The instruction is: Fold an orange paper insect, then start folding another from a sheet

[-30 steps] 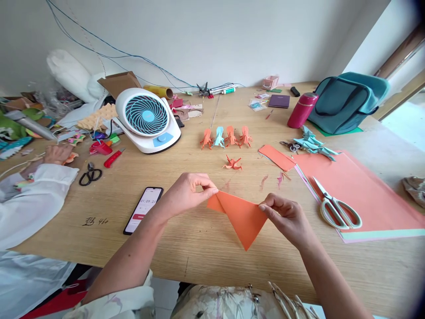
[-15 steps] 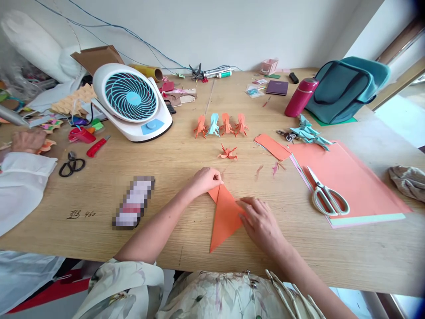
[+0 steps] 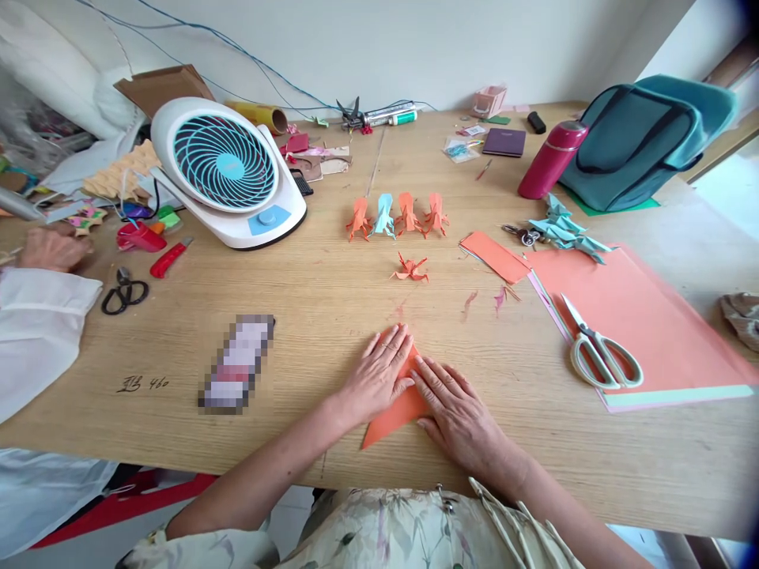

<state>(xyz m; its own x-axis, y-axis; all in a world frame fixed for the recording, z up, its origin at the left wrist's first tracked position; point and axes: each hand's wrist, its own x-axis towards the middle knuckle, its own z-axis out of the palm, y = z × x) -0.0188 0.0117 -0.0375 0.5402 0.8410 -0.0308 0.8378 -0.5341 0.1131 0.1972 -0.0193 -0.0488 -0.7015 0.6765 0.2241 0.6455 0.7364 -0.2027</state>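
A folded orange paper triangle point(image 3: 391, 417) lies flat on the wooden table point(image 3: 332, 308) near its front edge. My left hand point(image 3: 379, 373) lies flat on the paper's upper left part, fingers stretched out. My right hand point(image 3: 456, 411) presses flat on its right side, fingers pointing up-left and meeting the left hand. Most of the paper is hidden under both hands; only its lower tip shows.
Several small folded paper figures point(image 3: 396, 215) stand mid-table, one more point(image 3: 409, 270) nearer me. Scissors point(image 3: 602, 352) lie on orange sheets point(image 3: 640, 316) at right. A white fan point(image 3: 228, 174), a phone point(image 3: 237, 363), black scissors point(image 3: 123, 291), a red bottle point(image 3: 551, 158) and a teal bag point(image 3: 646, 142) surround. Another person's hand point(image 3: 50, 249) is at far left.
The paper, held up in the air a second ago, was laid on the table and folded narrower. Both my hands went from pinching its corners to pressing flat on it.
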